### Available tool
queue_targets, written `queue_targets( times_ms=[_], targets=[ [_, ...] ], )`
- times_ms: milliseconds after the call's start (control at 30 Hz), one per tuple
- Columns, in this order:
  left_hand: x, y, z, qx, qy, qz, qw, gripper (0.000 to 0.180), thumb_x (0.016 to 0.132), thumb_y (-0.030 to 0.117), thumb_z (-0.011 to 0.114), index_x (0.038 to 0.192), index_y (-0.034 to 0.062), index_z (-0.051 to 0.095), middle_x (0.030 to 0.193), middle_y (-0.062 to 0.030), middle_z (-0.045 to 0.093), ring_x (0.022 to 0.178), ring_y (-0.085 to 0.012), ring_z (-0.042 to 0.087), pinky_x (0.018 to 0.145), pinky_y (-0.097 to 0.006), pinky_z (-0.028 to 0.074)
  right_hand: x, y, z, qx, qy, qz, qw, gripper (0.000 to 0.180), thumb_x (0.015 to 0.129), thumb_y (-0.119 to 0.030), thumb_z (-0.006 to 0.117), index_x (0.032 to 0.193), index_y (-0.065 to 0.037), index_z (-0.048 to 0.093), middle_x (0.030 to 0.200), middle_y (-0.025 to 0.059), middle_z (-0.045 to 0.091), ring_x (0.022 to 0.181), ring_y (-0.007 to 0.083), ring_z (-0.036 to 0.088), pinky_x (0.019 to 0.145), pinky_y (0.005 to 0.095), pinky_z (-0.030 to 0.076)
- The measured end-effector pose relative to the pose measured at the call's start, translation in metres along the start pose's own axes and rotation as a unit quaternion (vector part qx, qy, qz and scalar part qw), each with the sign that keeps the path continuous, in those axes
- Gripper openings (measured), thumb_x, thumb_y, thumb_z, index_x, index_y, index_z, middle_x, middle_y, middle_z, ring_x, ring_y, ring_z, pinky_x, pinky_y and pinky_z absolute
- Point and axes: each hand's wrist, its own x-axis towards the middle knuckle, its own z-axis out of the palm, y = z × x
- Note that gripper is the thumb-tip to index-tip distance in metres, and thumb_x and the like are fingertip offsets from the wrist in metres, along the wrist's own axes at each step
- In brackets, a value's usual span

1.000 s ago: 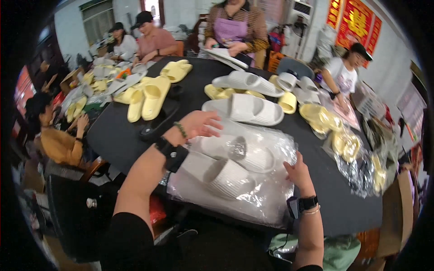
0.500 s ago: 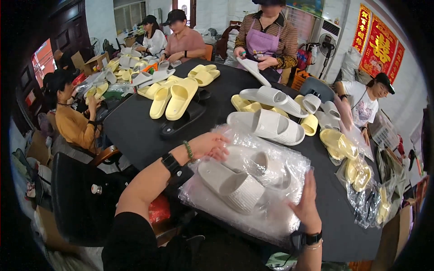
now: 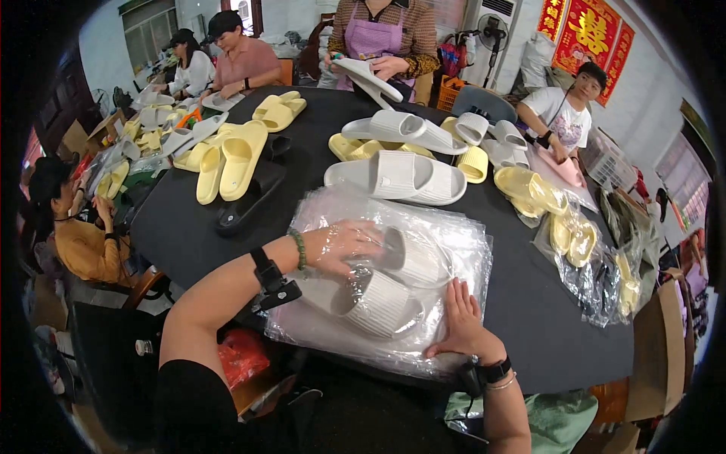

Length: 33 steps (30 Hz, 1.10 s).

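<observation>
Two pale grey slippers (image 3: 378,303) lie side by side in a clear plastic bag, on a stack of clear plastic bags (image 3: 318,219) at the table's near edge. My left hand (image 3: 348,246), a green bead bracelet at its wrist, is stretched out over the slippers' left part, and clear film seems to cover its fingers. Whether it touches the slippers I cannot tell. My right hand (image 3: 463,321) lies flat with fingers extended on the plastic, just right of the slippers. Neither hand grips anything.
Pairs of grey slippers (image 3: 393,178) stand beyond the bags, with yellow slippers (image 3: 234,163) and black slippers (image 3: 249,200) to the left. Bagged yellow slippers (image 3: 575,234) lie at the right on the black table (image 3: 544,333). Across it, a person in a purple apron (image 3: 374,45) holds a grey slipper.
My left hand has moved onto the slippers, under the film. My right hand has come down flat on the plastic. The slippers now sit further inside the bag, and the view has shifted.
</observation>
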Motion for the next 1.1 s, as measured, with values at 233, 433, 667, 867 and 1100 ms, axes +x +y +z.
queue_targets(
  times_ms=[233, 433, 667, 867, 1100],
  targets=[
    [0.021, 0.001, 0.035, 0.052, -0.011, -0.009, 0.999, 0.042, 0.067, 0.008, 0.07, 0.108, 0.0086, 0.068, 0.127, -0.0131, 0.06, 0.138, -0.0416, 0.038, 0.112, -0.05, 0.034, -0.001, -0.002, 0.002, -0.001, 0.012, -0.001, 1.0, 0.162, 0.042, -0.076, 0.082, 0.153, 0.007, -0.001, 0.161, 0.0291, 0.0, 0.15, 0.0429, -0.004, 0.12, 0.0524, 0.007],
    [-0.014, 0.01, 0.017, 0.056, 0.074, -0.062, 0.994, 0.022, 0.067, 0.006, 0.069, 0.088, 0.0088, 0.074, 0.106, -0.0093, 0.07, 0.122, -0.039, 0.054, 0.105, -0.048, 0.041, -0.004, 0.0, 0.003, 0.001, 0.012, 0.012, 1.0, 0.16, 0.043, -0.076, 0.082, 0.154, 0.005, 0.001, 0.161, 0.0287, 0.003, 0.151, 0.042, -0.002, 0.121, 0.0516, 0.007],
    [-0.132, 0.004, -0.049, 0.21, 0.101, -0.253, 0.939, 0.017, 0.076, 0.019, 0.066, 0.083, 0.0038, 0.07, 0.097, -0.0144, 0.07, 0.096, -0.035, 0.064, 0.096, -0.044, 0.047, -0.005, -0.004, -0.008, 0.018, 0.019, -0.01, 1.0, 0.157, 0.045, -0.073, 0.083, 0.155, 0.002, 0.002, 0.162, 0.0268, 0.003, 0.151, 0.0422, -0.003, 0.121, 0.0533, 0.007],
    [-0.128, 0.05, -0.127, 0.341, 0.257, -0.337, 0.839, 0.023, 0.076, 0.004, 0.067, 0.098, -0.0001, 0.07, 0.112, -0.02, 0.067, 0.112, -0.0405, 0.059, 0.098, -0.046, 0.046, -0.013, -0.037, -0.032, -0.029, 0.05, -0.047, 0.997, 0.135, 0.059, -0.065, 0.082, 0.155, 0.0, 0.012, 0.162, 0.0258, 0.004, 0.15, 0.044, -0.002, 0.119, 0.0564, 0.013],
    [0.01, 0.108, -0.074, 0.193, 0.261, -0.238, 0.916, 0.014, 0.077, 0.023, 0.066, 0.08, 0.0109, 0.07, 0.086, -0.0149, 0.063, 0.089, -0.0368, 0.059, 0.077, -0.047, 0.047, -0.014, -0.062, 0.004, -0.012, 0.048, 0.007, 0.999, 0.119, 0.07, -0.058, 0.077, 0.152, 0.005, 0.018, 0.159, 0.0282, 0.012, 0.149, 0.0469, 0.006, 0.117, 0.0605, 0.014]
  ],
)
